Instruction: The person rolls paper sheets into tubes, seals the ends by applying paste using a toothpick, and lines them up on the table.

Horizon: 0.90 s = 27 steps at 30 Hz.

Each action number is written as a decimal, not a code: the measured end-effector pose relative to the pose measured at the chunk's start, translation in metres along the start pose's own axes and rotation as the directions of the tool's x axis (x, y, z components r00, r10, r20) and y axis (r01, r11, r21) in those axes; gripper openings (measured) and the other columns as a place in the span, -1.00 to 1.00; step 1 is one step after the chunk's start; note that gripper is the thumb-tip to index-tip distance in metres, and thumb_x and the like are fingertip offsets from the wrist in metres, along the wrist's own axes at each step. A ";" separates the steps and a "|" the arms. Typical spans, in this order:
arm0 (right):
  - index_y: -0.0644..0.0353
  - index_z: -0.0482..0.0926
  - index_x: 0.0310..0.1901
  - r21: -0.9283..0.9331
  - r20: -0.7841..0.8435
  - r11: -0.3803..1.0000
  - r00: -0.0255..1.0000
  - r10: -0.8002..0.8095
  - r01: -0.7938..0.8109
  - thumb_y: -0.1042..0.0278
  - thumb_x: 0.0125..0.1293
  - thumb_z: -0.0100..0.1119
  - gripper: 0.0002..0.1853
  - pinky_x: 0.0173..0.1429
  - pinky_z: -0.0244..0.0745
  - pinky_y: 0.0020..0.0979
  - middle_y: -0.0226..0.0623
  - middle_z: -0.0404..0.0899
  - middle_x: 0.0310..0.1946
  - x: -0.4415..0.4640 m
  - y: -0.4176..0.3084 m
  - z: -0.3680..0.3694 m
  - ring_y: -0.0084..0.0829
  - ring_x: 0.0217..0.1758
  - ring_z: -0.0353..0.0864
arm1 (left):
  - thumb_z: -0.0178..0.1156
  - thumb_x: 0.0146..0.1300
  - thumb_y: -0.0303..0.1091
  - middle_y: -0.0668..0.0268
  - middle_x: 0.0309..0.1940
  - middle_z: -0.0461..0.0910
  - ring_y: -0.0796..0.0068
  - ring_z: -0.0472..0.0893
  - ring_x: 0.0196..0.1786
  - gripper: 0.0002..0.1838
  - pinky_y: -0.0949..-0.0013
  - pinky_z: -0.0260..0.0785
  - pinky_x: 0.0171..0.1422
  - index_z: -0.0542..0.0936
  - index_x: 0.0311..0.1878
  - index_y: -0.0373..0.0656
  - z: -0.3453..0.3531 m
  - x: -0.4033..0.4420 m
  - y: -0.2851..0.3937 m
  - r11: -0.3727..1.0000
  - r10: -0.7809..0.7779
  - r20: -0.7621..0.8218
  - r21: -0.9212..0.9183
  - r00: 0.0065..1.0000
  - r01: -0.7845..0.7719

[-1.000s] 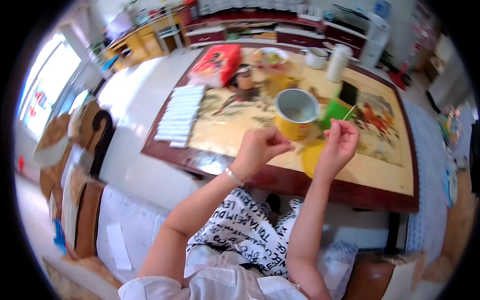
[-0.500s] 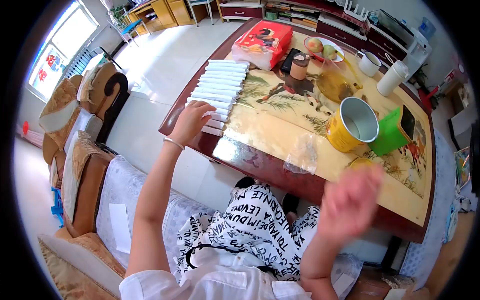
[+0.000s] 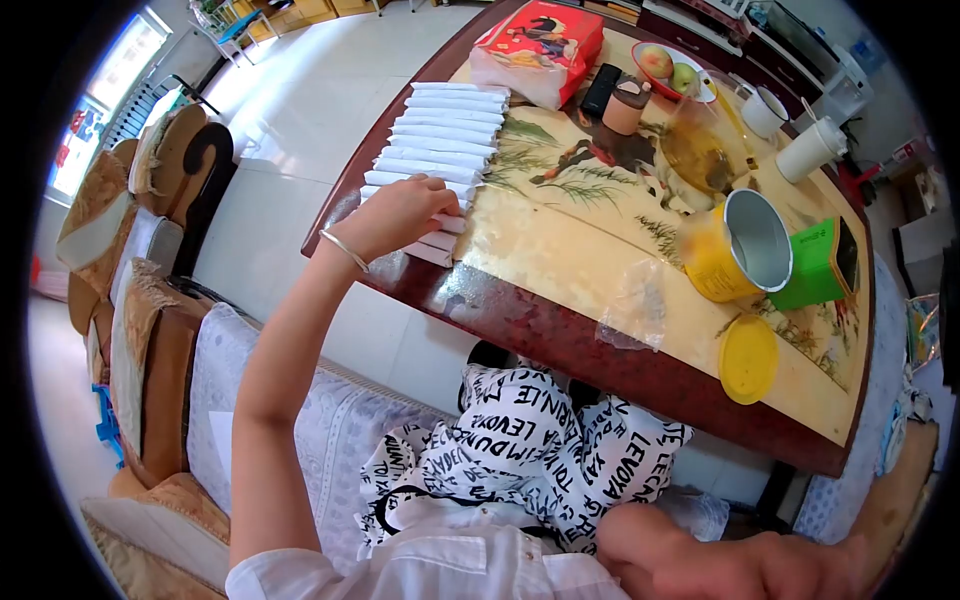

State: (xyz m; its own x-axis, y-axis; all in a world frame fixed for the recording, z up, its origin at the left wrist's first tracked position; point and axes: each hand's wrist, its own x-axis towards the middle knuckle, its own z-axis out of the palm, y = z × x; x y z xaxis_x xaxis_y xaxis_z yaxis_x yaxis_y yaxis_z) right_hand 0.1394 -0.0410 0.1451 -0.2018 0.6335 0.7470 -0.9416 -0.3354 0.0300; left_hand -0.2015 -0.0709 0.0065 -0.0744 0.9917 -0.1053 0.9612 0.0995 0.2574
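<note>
Several white paper rolls (image 3: 440, 141) lie side by side in a row along the left part of the table. My left hand (image 3: 402, 214) is over the near end of this row, its fingers bent down around one roll; the palm hides part of it. Low at the right, beside my lap, is my right hand (image 3: 775, 572), blurred, and what its fingers do does not show. A yellow tin (image 3: 718, 255) lies tilted with its mouth facing right. Its round yellow lid (image 3: 749, 359) is flat near the table's front edge, and a crumpled clear plastic bag (image 3: 634, 305) is left of the lid.
A green box (image 3: 808, 262) stands right of the tin. Farther back are a red bag (image 3: 540, 50), a black phone (image 3: 600, 91), a brown jar (image 3: 626, 107), a glass pot (image 3: 697, 150), a fruit plate (image 3: 715, 92), a white mug (image 3: 765, 112) and a white bottle (image 3: 812, 150).
My right hand has dropped from above the table's front edge to low right beside my lap, uncovering the yellow lid. My left hand stays at the rolls; the view has shifted slightly.
</note>
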 end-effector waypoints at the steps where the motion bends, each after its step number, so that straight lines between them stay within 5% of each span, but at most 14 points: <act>1: 0.22 0.40 -0.17 0.012 0.079 0.993 0.990 0.116 -0.117 0.52 0.28 0.08 -0.87 -0.30 0.50 -0.49 -0.28 0.51 -0.36 0.003 -0.001 -0.004 -0.42 -0.41 0.51 | 0.22 0.11 -0.52 0.27 -0.17 0.55 0.21 0.52 0.00 -0.75 0.24 0.39 0.09 0.55 -0.10 -0.15 0.000 0.000 -0.001 1.000 0.002 0.004 0.010 1.000 -0.002; 4: 0.22 0.39 -0.15 -0.048 -0.001 0.994 0.996 -0.094 0.094 0.49 0.29 0.07 -0.87 -0.34 0.49 -0.48 -0.28 0.54 -0.38 -0.001 0.002 0.003 -0.42 -0.44 0.52 | 0.22 0.12 -0.50 0.26 -0.19 0.57 0.20 0.53 -0.01 -0.76 0.24 0.39 0.09 0.55 -0.10 -0.15 0.003 0.001 -0.001 1.000 -0.005 0.042 0.014 0.999 0.004; 8: 0.22 0.38 -0.14 -0.037 0.004 0.998 0.998 -0.058 0.058 0.48 0.28 0.08 -0.85 -0.37 0.48 -0.48 -0.27 0.55 -0.35 -0.003 -0.006 0.004 -0.43 -0.42 0.54 | 0.21 0.14 -0.43 0.24 -0.21 0.60 0.18 0.54 -0.03 -0.77 0.24 0.39 0.08 0.59 -0.11 -0.14 0.006 0.000 0.002 1.000 0.023 0.045 0.017 0.999 -0.023; 13: 0.24 0.35 -0.08 -0.110 0.197 0.982 0.972 -0.132 0.156 0.43 0.32 0.06 -0.80 -0.31 0.52 -0.43 -0.22 0.58 -0.32 0.000 -0.019 -0.008 -0.39 -0.41 0.58 | 0.20 0.16 -0.46 0.19 -0.12 0.58 0.16 0.55 -0.02 -0.75 0.22 0.38 0.10 0.56 -0.07 -0.18 0.005 0.012 0.017 0.993 0.120 -0.077 -0.003 0.990 -0.120; 16: 0.02 0.31 -0.13 -0.334 -0.233 0.938 0.956 -0.180 0.095 0.28 0.45 -0.22 -0.90 -0.59 0.22 -0.44 -0.43 0.32 -0.54 -0.001 -0.045 -0.016 -0.48 -0.64 0.18 | 0.19 0.18 -0.54 0.18 -0.10 0.55 0.17 0.56 -0.03 -0.71 0.31 0.40 0.09 0.51 0.00 -0.18 -0.023 0.008 0.038 0.968 0.060 -0.254 -0.220 0.965 -0.118; 18: 0.14 0.31 -0.01 -0.604 -0.432 0.797 0.845 -0.314 -0.013 0.34 0.42 -0.12 -0.82 -0.56 0.23 -0.57 -0.42 0.37 -0.56 0.000 -0.051 -0.045 -0.55 -0.64 0.22 | 0.13 0.31 -0.49 0.24 -0.12 0.57 0.35 0.60 -0.07 -0.75 0.36 0.43 0.04 0.47 0.05 -0.23 -0.037 0.013 0.055 0.922 0.076 -0.426 -0.315 0.901 -0.226; 19: 0.22 0.30 0.05 -0.899 -0.320 0.393 0.901 -0.293 -0.191 0.38 0.43 -0.13 -0.78 -0.49 0.28 -0.56 -0.35 0.47 -0.50 0.005 -0.054 -0.063 -0.58 -0.60 0.30 | 0.09 0.34 -0.48 0.24 -0.13 0.57 0.38 0.60 -0.06 -0.75 0.36 0.43 0.06 0.44 0.07 -0.25 -0.039 0.017 0.062 0.842 0.054 -0.504 -0.441 0.862 -0.310; 21: 0.29 0.33 0.04 -0.937 -0.347 0.148 0.895 -0.281 -0.317 0.39 0.43 -0.09 -0.76 -0.45 0.31 -0.57 -0.29 0.52 -0.45 0.011 -0.061 -0.091 -0.59 -0.54 0.39 | 0.06 0.37 -0.47 0.25 -0.14 0.57 0.40 0.60 -0.06 -0.75 0.35 0.44 0.08 0.42 0.09 -0.27 -0.044 0.020 0.082 0.739 0.018 -0.577 -0.543 0.817 -0.400; 23: 0.31 0.38 0.01 -0.911 -0.397 -0.069 0.909 -0.130 -0.407 0.40 0.42 -0.05 -0.79 -0.41 0.38 -0.55 -0.25 0.58 -0.39 0.008 -0.072 -0.111 -0.56 -0.48 0.50 | 0.00 0.40 -0.43 0.26 -0.16 0.56 0.41 0.59 -0.08 -0.72 0.34 0.45 0.07 0.38 0.12 -0.29 -0.047 0.021 0.113 0.188 -0.226 -0.583 -0.812 0.781 -0.552; 27: 0.28 0.50 -0.20 -0.822 -0.493 -0.333 0.870 0.010 -0.461 0.46 0.35 0.08 -0.91 -0.32 0.44 -0.52 -0.26 0.58 -0.39 -0.013 -0.082 -0.142 -0.55 -0.45 0.56 | -0.05 0.38 -0.28 0.23 -0.15 0.45 0.49 0.44 -0.27 -0.59 0.50 0.44 -0.20 0.32 0.19 -0.34 -0.008 0.021 0.164 -0.431 -0.375 -0.404 -0.721 0.834 -0.543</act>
State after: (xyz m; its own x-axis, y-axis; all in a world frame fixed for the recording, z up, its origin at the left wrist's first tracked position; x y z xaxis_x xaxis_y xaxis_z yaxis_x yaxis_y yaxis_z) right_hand 0.1807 0.0770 0.0385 -0.3180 0.8913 0.3232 0.1852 0.3927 -0.9008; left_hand -0.0471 -0.0328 0.0539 -0.5301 0.8231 0.2036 -0.5655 -0.5221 0.6384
